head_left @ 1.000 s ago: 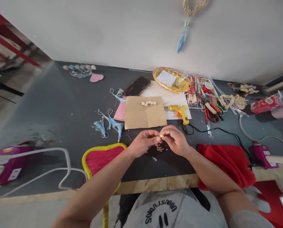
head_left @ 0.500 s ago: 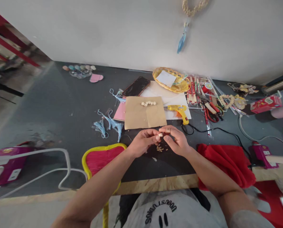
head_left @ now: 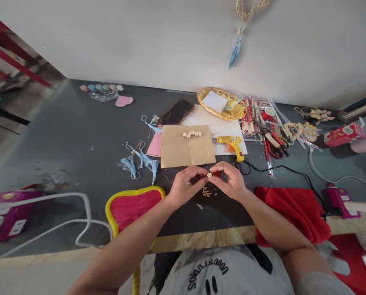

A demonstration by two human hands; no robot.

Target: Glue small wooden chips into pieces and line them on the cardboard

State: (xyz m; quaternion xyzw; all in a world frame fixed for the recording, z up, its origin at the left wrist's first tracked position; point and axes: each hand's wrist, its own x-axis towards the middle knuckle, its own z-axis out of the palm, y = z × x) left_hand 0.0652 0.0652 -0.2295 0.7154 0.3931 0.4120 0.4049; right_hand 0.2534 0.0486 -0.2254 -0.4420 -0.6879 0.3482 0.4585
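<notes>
A small cream-coloured knobbly bead (head_left: 209, 175) is pinched between the fingertips of both my hands, just above the dark tabletop. My left hand (head_left: 187, 184) grips it from the left, thumb and fingers closed. From the other side my right hand (head_left: 230, 182) holds it between thumb and forefinger. Below the hands lie several tiny light-brown pieces (head_left: 206, 191). Beyond them, a row of similar cream beads (head_left: 192, 134) rests on a folded brown paper (head_left: 177, 151). To the right of that paper lies a yellow glue gun (head_left: 232, 143).
Blue tassels (head_left: 149, 162) lie left of the paper, near a phone (head_left: 177, 111). A wicker basket (head_left: 201, 98), pliers (head_left: 267, 133) and wrapped sticks (head_left: 250, 119) are at the back right. A red cloth (head_left: 290, 211) and a black cord (head_left: 281, 167) lie right; a yellow-edged chair back (head_left: 136, 205) stands left.
My right thumb and forefinger have closed in on the bead, which both hands now hold. It has turned and shifted slightly to the right.
</notes>
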